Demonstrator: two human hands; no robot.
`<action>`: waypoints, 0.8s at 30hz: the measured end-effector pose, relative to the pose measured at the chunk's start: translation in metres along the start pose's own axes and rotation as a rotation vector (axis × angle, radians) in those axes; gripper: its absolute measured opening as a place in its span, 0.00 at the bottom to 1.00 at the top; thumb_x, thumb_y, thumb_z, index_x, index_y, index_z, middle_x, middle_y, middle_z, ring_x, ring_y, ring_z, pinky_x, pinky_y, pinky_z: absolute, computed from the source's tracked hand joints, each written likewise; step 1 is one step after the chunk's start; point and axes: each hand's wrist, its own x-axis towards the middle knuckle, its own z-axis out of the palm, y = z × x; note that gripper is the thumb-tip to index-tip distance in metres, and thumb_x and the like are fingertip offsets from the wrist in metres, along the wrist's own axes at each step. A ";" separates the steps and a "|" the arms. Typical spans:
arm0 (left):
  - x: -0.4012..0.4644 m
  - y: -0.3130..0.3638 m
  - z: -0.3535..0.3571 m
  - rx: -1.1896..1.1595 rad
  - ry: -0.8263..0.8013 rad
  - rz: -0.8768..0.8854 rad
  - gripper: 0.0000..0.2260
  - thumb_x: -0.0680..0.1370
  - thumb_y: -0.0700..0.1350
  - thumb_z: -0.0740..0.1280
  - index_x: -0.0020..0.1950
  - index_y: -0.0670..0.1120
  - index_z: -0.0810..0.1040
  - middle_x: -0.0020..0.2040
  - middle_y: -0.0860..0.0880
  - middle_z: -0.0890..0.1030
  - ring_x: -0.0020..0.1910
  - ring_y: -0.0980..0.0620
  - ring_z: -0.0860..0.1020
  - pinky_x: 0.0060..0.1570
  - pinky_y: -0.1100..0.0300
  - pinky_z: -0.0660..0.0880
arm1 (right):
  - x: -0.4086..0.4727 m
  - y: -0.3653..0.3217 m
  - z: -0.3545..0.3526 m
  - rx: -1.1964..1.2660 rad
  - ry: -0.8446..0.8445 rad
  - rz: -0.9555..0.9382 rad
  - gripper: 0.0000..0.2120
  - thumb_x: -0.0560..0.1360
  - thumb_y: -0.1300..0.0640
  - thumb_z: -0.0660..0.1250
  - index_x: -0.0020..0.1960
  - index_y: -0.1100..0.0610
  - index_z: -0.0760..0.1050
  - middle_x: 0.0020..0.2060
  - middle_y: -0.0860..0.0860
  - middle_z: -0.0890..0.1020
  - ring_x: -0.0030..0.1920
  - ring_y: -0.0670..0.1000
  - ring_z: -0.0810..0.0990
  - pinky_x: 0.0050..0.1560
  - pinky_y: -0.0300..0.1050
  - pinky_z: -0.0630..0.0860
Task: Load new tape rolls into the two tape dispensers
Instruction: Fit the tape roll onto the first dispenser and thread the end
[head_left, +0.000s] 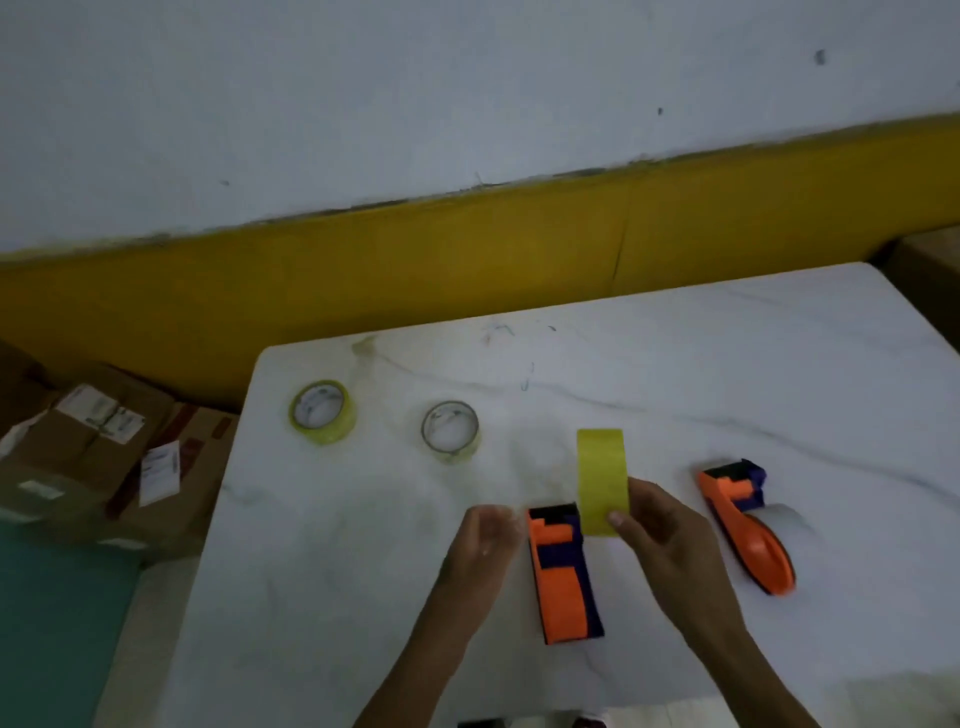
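My right hand (660, 525) grips a yellow tape roll (602, 475), held on edge just above the table. Directly below and left of it lies an orange and purple tape dispenser (563, 577), lengthwise toward me. My left hand (491, 540) hovers beside that dispenser's left side, blurred, with fingers loosely curled and nothing seen in it. A second orange and purple dispenser (748, 525) lies on its side to the right. Two more rolls lie flat at the back left: a yellowish roll (323, 413) and a paler roll (451, 431).
The white marble-look table (727, 374) stands near a wall with a yellow band (415, 260). Cardboard boxes (98, 457) with labels are stacked on the floor left of the table. A teal surface (57, 623) lies at the lower left.
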 end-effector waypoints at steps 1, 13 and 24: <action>-0.006 -0.013 0.013 0.049 -0.041 -0.109 0.21 0.68 0.61 0.64 0.51 0.46 0.75 0.44 0.53 0.77 0.44 0.55 0.76 0.47 0.61 0.73 | -0.005 0.016 -0.015 -0.055 -0.010 0.007 0.16 0.74 0.66 0.69 0.53 0.46 0.79 0.49 0.37 0.84 0.48 0.38 0.83 0.47 0.28 0.77; -0.007 -0.060 0.082 -0.168 0.017 -0.200 0.54 0.51 0.78 0.66 0.70 0.49 0.70 0.64 0.46 0.77 0.62 0.44 0.77 0.62 0.46 0.75 | -0.056 0.097 0.005 -0.103 -0.521 0.105 0.18 0.77 0.55 0.64 0.64 0.43 0.65 0.64 0.45 0.75 0.63 0.35 0.73 0.68 0.45 0.70; -0.002 -0.060 0.083 -0.389 0.083 -0.179 0.33 0.56 0.62 0.77 0.54 0.44 0.83 0.48 0.44 0.87 0.48 0.44 0.85 0.49 0.50 0.81 | -0.043 0.096 0.029 0.070 -0.449 0.104 0.17 0.82 0.62 0.52 0.71 0.58 0.64 0.62 0.52 0.74 0.48 0.24 0.76 0.47 0.20 0.72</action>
